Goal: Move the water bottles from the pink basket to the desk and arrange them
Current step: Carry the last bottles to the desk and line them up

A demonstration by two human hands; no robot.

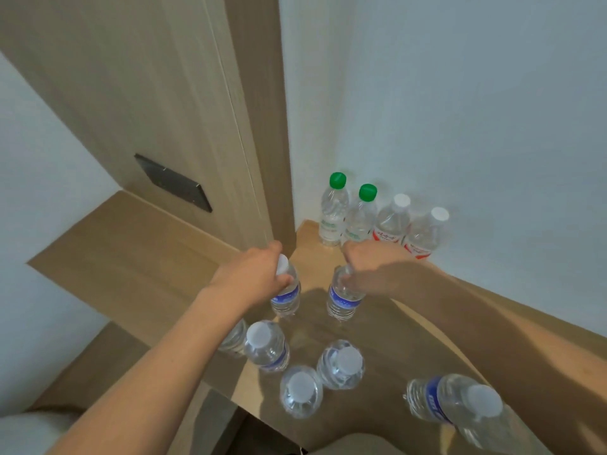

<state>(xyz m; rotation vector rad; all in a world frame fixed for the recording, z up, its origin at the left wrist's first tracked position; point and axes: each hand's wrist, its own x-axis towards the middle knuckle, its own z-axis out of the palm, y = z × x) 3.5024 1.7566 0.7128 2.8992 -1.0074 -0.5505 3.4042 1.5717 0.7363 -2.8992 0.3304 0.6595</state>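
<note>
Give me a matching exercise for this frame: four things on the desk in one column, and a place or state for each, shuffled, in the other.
Things:
1. green-capped bottles
2. red-labelled bottles
3. bottle in the left hand
4. bottle at the near right

Places or states:
A. gripped near its cap
B. deepest in the corner by the wall
C. lying on its side
D. upright at the wall, just right of the green caps

Pairs: 1-B, 2-D, 3-A, 4-C

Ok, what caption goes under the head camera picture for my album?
Both hands, left hand and right hand, each gripping a blue-label bottle on the desk.
</note>
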